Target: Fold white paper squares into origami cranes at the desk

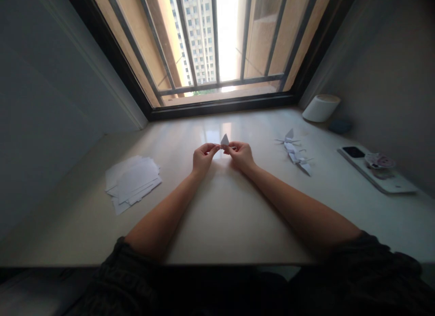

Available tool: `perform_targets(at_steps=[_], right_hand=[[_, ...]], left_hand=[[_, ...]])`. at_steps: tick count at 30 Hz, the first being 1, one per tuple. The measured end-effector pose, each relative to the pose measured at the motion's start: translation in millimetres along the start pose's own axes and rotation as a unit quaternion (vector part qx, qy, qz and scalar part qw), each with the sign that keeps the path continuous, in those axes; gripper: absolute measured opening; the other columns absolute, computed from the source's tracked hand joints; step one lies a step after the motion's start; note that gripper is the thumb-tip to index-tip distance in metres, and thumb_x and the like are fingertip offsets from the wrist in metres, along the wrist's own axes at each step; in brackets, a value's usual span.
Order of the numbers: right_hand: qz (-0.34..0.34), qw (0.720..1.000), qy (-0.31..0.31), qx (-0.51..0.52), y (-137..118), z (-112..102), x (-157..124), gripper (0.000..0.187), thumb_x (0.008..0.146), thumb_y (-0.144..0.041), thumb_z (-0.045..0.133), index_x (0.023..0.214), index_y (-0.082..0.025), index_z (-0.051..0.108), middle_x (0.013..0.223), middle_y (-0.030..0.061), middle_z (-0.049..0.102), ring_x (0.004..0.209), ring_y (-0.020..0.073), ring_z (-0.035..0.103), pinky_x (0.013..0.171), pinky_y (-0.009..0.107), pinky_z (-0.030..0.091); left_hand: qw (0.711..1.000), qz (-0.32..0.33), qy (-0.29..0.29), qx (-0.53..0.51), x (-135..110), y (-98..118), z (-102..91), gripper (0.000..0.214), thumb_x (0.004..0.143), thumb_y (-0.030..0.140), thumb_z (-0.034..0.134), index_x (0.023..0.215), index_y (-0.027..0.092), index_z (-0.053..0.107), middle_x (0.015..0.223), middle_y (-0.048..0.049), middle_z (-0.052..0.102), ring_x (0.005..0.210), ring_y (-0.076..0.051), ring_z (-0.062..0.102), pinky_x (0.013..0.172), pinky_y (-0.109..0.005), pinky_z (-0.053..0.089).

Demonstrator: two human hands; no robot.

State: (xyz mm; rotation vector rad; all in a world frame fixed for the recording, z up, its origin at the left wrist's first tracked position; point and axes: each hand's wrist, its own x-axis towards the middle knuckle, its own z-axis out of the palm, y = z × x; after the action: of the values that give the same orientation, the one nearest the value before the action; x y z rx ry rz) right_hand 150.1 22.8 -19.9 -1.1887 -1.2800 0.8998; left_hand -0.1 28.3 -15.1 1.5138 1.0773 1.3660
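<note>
Both my hands meet over the middle of the pale tabletop (220, 216), pinching a small folded piece of white paper (224, 140) whose pointed tip sticks up between them. My left hand (203, 157) grips its left side with thumb and fingers closed. My right hand (240, 154) pinches the right side the same way. Both forearms stretch forward from dark sleeves at the near edge.
A loose pile of white paper sheets (132, 182) lies to the left. Several finished folded paper figures (295, 152) lie to the right. Farther right are a phone (375, 171) with a crumpled wrapper (379, 161) on it, a white roll (321, 107), and a small dark object (340, 126). A barred window (217, 49) stands behind.
</note>
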Motion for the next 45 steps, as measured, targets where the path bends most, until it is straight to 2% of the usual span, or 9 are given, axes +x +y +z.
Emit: perform_targets(at_steps=[4,9,17,24,28,33,36,39,45], right_hand=[[0.003,1.000,-0.017,0.021,-0.4,-0.8,0.6,0.038,0.067,-0.056,0.071,0.070,-0.018,0.073,0.065,0.0060,0.071,0.065,0.0201,0.069,0.062,0.028,0.051],[-0.002,0.999,-0.038,0.024,-2.1,-1.7,-0.3,0.041,0.069,-0.059,0.068,0.069,-0.018,0.072,0.067,0.0056,0.072,0.067,0.0189,0.068,0.067,0.028,0.051],[0.002,0.999,-0.035,0.021,-2.6,-1.8,0.4,0.047,0.071,-0.063,0.064,0.071,-0.018,0.074,0.065,0.0055,0.071,0.065,0.0171,0.066,0.066,0.027,0.050],[0.009,0.997,-0.058,0.043,0.3,1.7,-1.0,0.061,0.075,-0.073,0.051,0.076,-0.018,0.075,0.064,0.0060,0.071,0.064,0.0175,0.066,0.066,0.028,0.051],[0.019,0.998,-0.027,0.056,2.2,3.1,-0.7,0.067,0.078,-0.077,0.041,0.065,-0.018,0.069,0.063,0.0062,0.069,0.061,0.0167,0.064,0.064,0.028,0.050],[-0.008,1.000,0.004,-0.005,3.4,0.2,1.3,0.056,0.080,-0.070,0.046,0.065,-0.019,0.065,0.066,0.0031,0.067,0.061,0.0150,0.061,0.061,0.025,0.047],[-0.029,1.000,0.000,-0.013,2.5,-1.5,1.6,0.043,0.082,-0.059,0.052,0.076,-0.019,0.068,0.074,0.0028,0.069,0.063,0.0147,0.062,0.061,0.025,0.048],[-0.040,0.999,0.003,-0.007,1.1,-1.2,0.9,0.030,0.078,-0.047,0.061,0.089,-0.020,0.071,0.087,0.0033,0.073,0.067,0.0149,0.064,0.064,0.026,0.050],[-0.057,0.997,0.047,-0.012,-2.3,-0.3,-2.2,0.027,0.074,-0.043,0.067,0.083,-0.019,0.074,0.081,0.0051,0.075,0.072,0.0181,0.067,0.065,0.028,0.050]], left_hand=[[1.000,-0.005,-0.023,-0.011,0.5,1.6,0.0,0.024,0.071,0.041,0.074,0.076,0.018,0.072,0.087,-0.0068,0.073,0.083,-0.019,0.064,0.076,-0.029,0.047],[1.000,-0.008,-0.003,-0.019,0.4,-1.1,-0.4,0.025,0.068,0.041,0.076,0.079,0.018,0.073,0.083,-0.0060,0.073,0.080,-0.019,0.065,0.076,-0.029,0.047],[1.000,0.005,-0.008,0.006,0.2,-1.7,-1.3,0.028,0.074,0.044,0.071,0.087,0.020,0.075,0.090,-0.0071,0.074,0.085,-0.019,0.065,0.077,-0.030,0.047],[0.999,-0.011,-0.007,0.043,1.3,0.8,-1.0,0.025,0.071,0.043,0.072,0.076,0.019,0.072,0.078,-0.0036,0.071,0.075,-0.017,0.063,0.068,-0.027,0.044],[0.999,-0.012,0.005,0.044,2.3,0.3,-1.3,0.023,0.074,0.042,0.069,0.075,0.019,0.071,0.076,-0.0034,0.070,0.074,-0.017,0.062,0.069,-0.027,0.043],[0.998,-0.017,0.001,0.064,2.5,0.4,-1.4,0.021,0.075,0.039,0.068,0.072,0.019,0.071,0.074,-0.0030,0.069,0.075,-0.018,0.060,0.068,-0.027,0.042],[0.997,-0.019,-0.001,0.072,2.5,-0.4,-1.2,0.019,0.076,0.036,0.068,0.072,0.018,0.071,0.073,-0.0029,0.069,0.074,-0.018,0.059,0.067,-0.027,0.041],[0.997,-0.017,-0.007,0.081,2.6,-2.5,-1.1,0.019,0.077,0.036,0.067,0.070,0.018,0.070,0.072,-0.0032,0.068,0.073,-0.017,0.059,0.066,-0.027,0.040],[0.992,-0.023,0.067,0.101,0.9,-2.9,-0.6,0.024,0.075,0.040,0.071,0.086,0.020,0.065,0.079,-0.0021,0.066,0.072,-0.015,0.060,0.064,-0.025,0.043]])
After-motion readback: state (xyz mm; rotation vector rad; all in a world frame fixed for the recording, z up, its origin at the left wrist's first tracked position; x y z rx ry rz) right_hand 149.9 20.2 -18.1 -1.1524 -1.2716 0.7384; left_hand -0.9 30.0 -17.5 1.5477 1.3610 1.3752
